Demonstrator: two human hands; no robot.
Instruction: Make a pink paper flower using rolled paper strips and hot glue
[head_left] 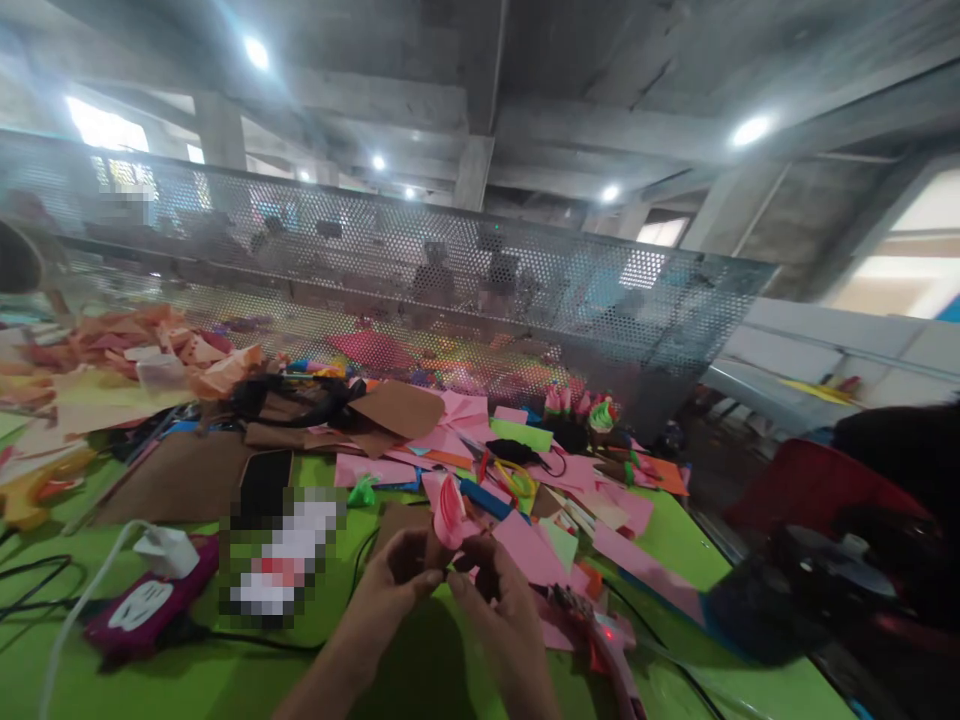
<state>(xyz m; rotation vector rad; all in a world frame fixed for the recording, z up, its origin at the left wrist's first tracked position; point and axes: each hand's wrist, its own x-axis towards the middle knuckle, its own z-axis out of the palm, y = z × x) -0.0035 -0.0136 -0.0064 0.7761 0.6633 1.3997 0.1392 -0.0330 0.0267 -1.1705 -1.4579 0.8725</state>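
Observation:
My left hand (405,570) is closed around the brown lower part of a small foam ice cream (448,512) with a pink, swirled top. On its right side, the fingers of my right hand (491,580) are curled in and pinch at the base, partly hiding it. Both hands are just above the green table, near its front. To the right of my right hand lies a pink hot glue gun (611,640) with a small red light lit. Pink foam sheets (525,545) and a blue stick-like tool (484,497) lie just beyond my fingers.
A purple power strip (154,600) with a white charger (166,550) and cables sits at the left. Brown sheets (176,475) and peach scraps (112,340) cover the back left. A perforated metal screen (375,270) crosses behind. A green swirled foam piece (602,413) stands at the back right.

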